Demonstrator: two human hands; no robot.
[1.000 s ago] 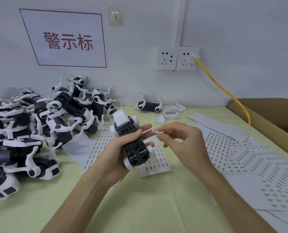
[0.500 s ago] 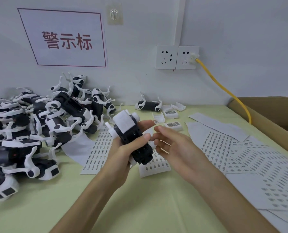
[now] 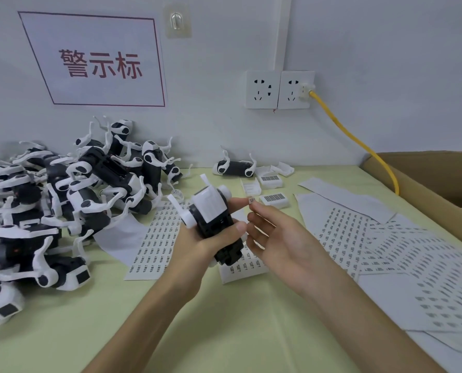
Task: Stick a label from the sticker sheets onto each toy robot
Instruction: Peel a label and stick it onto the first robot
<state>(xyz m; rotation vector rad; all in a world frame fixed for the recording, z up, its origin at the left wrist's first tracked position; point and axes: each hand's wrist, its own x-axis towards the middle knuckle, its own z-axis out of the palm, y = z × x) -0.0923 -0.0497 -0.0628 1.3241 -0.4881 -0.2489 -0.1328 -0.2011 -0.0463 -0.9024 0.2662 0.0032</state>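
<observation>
Toy robots [image 3: 49,211], black with white legs, lie heaped in a pile along the left edge of the table [image 3: 224,332], reaching back to the wall. Above the pile a white sign [image 3: 98,60] with red characters is fixed to the wall. Just right of the heap, a sticker sheet [image 3: 157,243] printed with rows of small labels lies flat on the pale green surface.

Over that sheet, near the middle of the table, the left hand [image 3: 197,246] grips one toy robot [image 3: 213,224] around its dark body, thumb across the near side, the robot's white end tilted up and away. The right hand [image 3: 281,238] is just beside it, apart from the robot, palm turned toward it and fingers loosely bent. A tiny label [image 3: 251,201] sits at the tip of its index finger; I cannot tell whether the thumb pinches it.

Behind the hands, at the back edge, a single toy robot [image 3: 235,168] lies on its side, with small white barcoded boxes [image 3: 274,199] next to it. Two wall sockets [image 3: 278,90] are above, and a yellow cable [image 3: 359,141] runs from the right one down toward a cardboard box [image 3: 426,184] at the right edge. More sticker sheets [image 3: 386,251] overlap across the right half of the table.
</observation>
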